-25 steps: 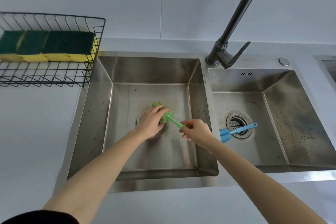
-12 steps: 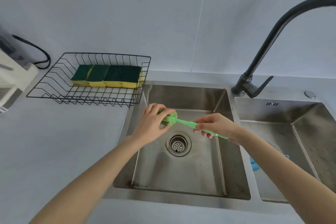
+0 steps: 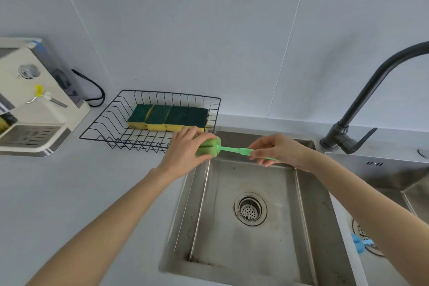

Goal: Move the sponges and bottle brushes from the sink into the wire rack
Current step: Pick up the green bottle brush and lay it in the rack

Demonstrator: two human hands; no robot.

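now: four sponges in wire rack; one green brush held, both hands' fingers closed; one blue brush in sink.

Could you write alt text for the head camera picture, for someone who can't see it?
Two bare hands hold a green bottle brush over the left sink: the left hand grips its sponge head, the right hand its handle. Behind, a wire rack holds four sponges; a blue brush lies in the right sink.

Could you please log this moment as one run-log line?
left hand: grips green brush head | right hand: handle | wire rack: four sponges
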